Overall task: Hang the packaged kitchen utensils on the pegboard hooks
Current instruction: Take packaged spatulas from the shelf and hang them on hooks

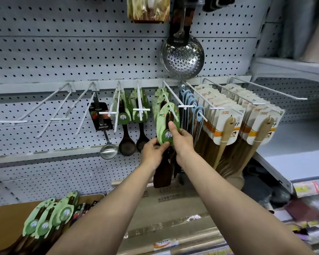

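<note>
I see the green-carded wooden utensil [167, 124] up at the front of a white pegboard hook [170, 101], and both my hands are on its card. My left hand [153, 150] pinches the lower left edge of the card, fingers curled round it. My right hand [181, 138] grips the right side, thumb pressed up the middle of the card over the dark handle. The dark wooden blade hangs down between my wrists. Behind this card, two or three more of the same sit on that hook; I can't count them surely.

The round green badge carries a white character I cannot read. To the left, a black-carded steel ladle [104, 126] reads "HONGJAYU", and the same word shows on the perforated steel skimmer [182, 57] hanging above. Two dark wooden ladles [133, 129] on green cards hang between. To the right hang blue-looped items [191, 105], then two packed rows of bamboo utensils [228, 122] on beige cards.

Lower left, three green-carded utensils [50, 219] lie in a cardboard box [0, 219].
</note>
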Demonstrator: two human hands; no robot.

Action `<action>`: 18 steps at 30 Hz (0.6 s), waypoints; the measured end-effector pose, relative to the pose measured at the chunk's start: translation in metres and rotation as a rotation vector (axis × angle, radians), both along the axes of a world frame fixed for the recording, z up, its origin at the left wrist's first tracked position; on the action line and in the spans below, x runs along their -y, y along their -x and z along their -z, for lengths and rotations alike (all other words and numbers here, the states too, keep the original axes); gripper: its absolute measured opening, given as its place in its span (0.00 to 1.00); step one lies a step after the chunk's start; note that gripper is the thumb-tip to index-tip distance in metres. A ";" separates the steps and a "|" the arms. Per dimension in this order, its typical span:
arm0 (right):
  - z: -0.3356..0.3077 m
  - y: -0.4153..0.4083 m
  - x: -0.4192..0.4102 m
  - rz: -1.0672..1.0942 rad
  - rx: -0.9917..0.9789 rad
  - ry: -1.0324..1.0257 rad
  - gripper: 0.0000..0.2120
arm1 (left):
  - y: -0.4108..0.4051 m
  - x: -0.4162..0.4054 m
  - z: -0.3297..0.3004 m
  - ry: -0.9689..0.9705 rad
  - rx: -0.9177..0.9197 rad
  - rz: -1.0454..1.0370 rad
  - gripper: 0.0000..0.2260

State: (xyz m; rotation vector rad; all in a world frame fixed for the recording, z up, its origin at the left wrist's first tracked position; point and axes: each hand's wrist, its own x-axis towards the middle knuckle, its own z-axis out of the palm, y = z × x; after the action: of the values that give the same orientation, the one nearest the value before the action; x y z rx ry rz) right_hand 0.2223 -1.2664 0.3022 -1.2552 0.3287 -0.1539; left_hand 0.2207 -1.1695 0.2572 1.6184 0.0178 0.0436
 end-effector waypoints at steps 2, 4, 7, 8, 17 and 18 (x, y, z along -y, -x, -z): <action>0.001 -0.008 -0.005 0.023 -0.001 -0.015 0.19 | -0.010 -0.001 0.001 0.024 0.000 0.000 0.02; 0.002 -0.015 -0.006 0.041 0.009 -0.034 0.19 | -0.019 -0.001 0.002 0.051 -0.010 0.005 0.02; 0.003 -0.020 -0.007 0.052 0.018 -0.042 0.17 | -0.030 -0.001 0.006 0.065 -0.026 0.005 0.03; 0.003 -0.020 -0.007 0.055 0.017 -0.037 0.17 | -0.032 0.000 0.006 0.064 -0.032 0.005 0.03; 0.000 -0.011 -0.003 0.005 -0.010 0.038 0.21 | -0.022 0.005 0.005 -0.008 -0.047 -0.038 0.02; 0.000 -0.009 -0.003 -0.015 -0.034 0.071 0.22 | -0.018 0.006 0.003 -0.042 -0.056 -0.052 0.03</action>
State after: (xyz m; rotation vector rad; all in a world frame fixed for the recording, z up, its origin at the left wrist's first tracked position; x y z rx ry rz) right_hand 0.2313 -1.2637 0.3018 -1.3314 0.3457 -0.1322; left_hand 0.2388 -1.1752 0.2547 1.6607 0.1025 0.0386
